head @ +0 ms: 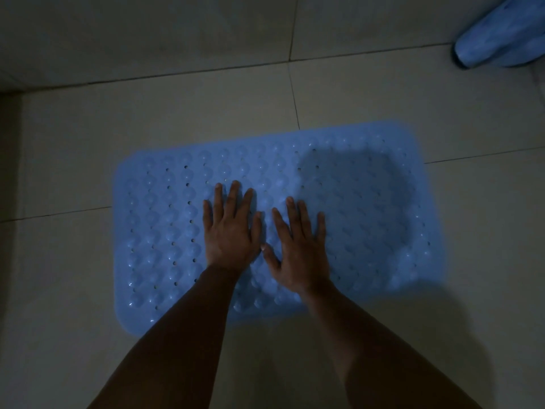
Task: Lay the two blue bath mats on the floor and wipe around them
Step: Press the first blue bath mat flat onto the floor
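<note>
A blue bath mat (165,219) with raised bumps and small holes lies flat on the pale tiled floor (368,93). My left hand (231,228) lies flat on its middle with straight, spread fingers. Right beside it, my right hand (298,246) presses the mat the same way, palm down. A dark shadow covers the mat's right half. A second blue mat (501,33), rolled up, lies at the top right corner, partly cut off by the frame.
A tiled wall (147,33) rises behind the mat, meeting the floor along a grout line. A dark edge (8,160) stands at the far left. The light is dim.
</note>
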The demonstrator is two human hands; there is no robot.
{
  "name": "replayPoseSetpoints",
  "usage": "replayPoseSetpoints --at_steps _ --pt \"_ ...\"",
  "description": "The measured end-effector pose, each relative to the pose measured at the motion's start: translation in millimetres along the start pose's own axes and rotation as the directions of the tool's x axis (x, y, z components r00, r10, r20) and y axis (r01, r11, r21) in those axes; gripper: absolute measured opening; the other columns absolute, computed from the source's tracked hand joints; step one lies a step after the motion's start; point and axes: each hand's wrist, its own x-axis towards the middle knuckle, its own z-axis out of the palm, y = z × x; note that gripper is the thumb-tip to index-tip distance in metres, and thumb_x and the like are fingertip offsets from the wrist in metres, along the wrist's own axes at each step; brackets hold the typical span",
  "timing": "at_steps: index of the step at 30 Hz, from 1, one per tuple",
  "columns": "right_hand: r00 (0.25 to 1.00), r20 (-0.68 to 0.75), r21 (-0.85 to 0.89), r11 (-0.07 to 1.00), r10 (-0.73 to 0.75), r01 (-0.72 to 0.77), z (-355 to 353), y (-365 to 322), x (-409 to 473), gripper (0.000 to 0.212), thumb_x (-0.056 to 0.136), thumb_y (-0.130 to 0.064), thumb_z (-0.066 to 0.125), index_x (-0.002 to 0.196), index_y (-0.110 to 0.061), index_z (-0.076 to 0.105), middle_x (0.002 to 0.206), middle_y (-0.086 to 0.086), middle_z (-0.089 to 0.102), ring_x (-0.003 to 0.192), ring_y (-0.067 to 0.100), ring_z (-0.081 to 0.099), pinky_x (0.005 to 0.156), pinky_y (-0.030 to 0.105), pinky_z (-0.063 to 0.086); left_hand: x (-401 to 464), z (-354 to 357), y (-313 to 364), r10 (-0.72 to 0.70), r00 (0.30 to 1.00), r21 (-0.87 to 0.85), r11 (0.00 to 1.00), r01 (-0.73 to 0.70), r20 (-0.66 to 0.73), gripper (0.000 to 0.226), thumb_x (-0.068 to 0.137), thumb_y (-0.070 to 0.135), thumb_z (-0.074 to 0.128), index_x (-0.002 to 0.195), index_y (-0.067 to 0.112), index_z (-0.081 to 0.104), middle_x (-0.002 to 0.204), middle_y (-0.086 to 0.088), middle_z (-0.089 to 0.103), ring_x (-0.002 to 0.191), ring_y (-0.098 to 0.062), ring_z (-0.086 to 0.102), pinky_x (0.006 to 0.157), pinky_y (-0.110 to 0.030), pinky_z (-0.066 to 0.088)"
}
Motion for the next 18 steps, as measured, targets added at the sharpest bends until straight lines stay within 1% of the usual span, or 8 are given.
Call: replayPoseSetpoints --at_steps 4,8,10,12,13,14,16,18 --pt "1.0 0.004 0.032 0.999 -0.001 0.001 -1.3 -1.3 0.6 0.075 0.101 -0.066 0.022 0.163 -0.024 0.021 0.173 0.011 0.002 0.16 0.031 0.001 0.124 0.065 0.004 -7.6 -1.4 5.1 0.011 1.0 -0.036 0.999 -0.012 -0.006 0.062 0.106 0.051 0.02 0.159 0.022 0.035 0.171 -0.007 0.02 0.16 -0.03 0.003 0.128 -0.058 0.012" --pt "0.998 0.06 0.153 0.988 0.01 -0.02 -8.7 -2.7 1.7 0.069 0.102 -0.06 0.027 0.162 -0.027 0.024 0.174 0.005 0.003 0.16 0.024 -0.002 0.125 0.063 0.003 -20.3 -16.9 8.2 -0.007 1.0 -0.058 0.998 0.006 -0.012 0.06 0.107 0.049 0.024 0.161 0.024 0.032 0.172 -0.005 0.017 0.16 -0.028 0.0 0.129 -0.056 0.009" --pt "0.998 0.049 0.317 0.948 0.026 -0.04 -24.9 -0.1 7.7 0.065 0.1 -0.054 0.029 0.156 -0.025 0.038 0.17 0.004 0.025 0.159 0.022 0.016 0.124 0.061 0.018 -23.6 -23.1 9.3 -0.013 1.0 -0.051 0.999 0.013 -0.001 0.06 0.107 0.049 0.023 0.161 0.024 0.03 0.172 -0.005 0.015 0.16 -0.028 -0.002 0.129 -0.056 0.007" --pt "0.997 -0.029 0.448 0.893 0.067 -0.047 -50.0 17.0 10.0 0.06 0.098 -0.047 0.033 0.147 -0.02 0.053 0.154 0.006 0.052 0.148 0.025 0.041 0.116 0.053 0.038 -27.0 -25.0 21.0 0.004 1.0 -0.049 0.999 -0.003 0.027 0.062 0.106 0.051 0.019 0.162 0.025 0.028 0.173 -0.005 0.013 0.16 -0.028 -0.004 0.128 -0.057 0.007" --pt "0.993 -0.077 0.474 0.879 0.089 -0.042 -61.2 29.5 11.5 0.056 0.098 -0.043 0.036 0.144 -0.018 0.057 0.146 0.008 0.06 0.143 0.028 0.049 0.112 0.05 0.045 -27.9 -23.3 29.4 0.011 0.999 -0.051 0.999 -0.009 0.042 0.064 0.106 0.052 0.017 0.163 0.025 0.027 0.173 -0.005 0.012 0.16 -0.029 -0.005 0.128 -0.058 0.007" --pt "0.986 -0.115 0.481 0.875 0.119 -0.049 -72.8 44.4 11.8 0.053 0.099 -0.04 0.038 0.141 -0.016 0.059 0.141 0.009 0.063 0.139 0.03 0.053 0.109 0.049 0.048 -28.0 -21.0 41.0 0.024 0.998 -0.057 0.998 -0.021 0.057 0.065 0.106 0.053 0.015 0.163 0.024 0.026 0.173 -0.005 0.011 0.16 -0.03 -0.005 0.128 -0.059 0.007" --pt "0.973 -0.121 0.471 0.874 0.195 -0.116 -94.3 77.0 7.1 0.051 0.099 -0.036 0.042 0.142 -0.015 0.058 0.14 0.011 0.063 0.137 0.033 0.053 0.11 0.05 0.047 -26.6 -13.2 70.1 0.08 0.994 -0.072 0.995 -0.075 0.077 0.067 0.104 0.054 0.014 0.162 0.023 0.029 0.172 -0.007 0.014 0.16 -0.033 -0.002 0.127 -0.06 0.008" --pt "0.958 -0.112 0.439 0.878 0.263 -0.19 -107.0 111.6 -1.5 0.053 0.098 -0.037 0.044 0.144 -0.015 0.055 0.141 0.013 0.06 0.136 0.034 0.051 0.111 0.05 0.044 -23.3 -0.2 103.5 0.167 0.983 -0.062 0.985 -0.162 0.083 0.065 0.105 0.052 0.022 0.16 0.021 0.034 0.171 -0.01 0.019 0.159 -0.036 0.003 0.127 -0.061 0.011"
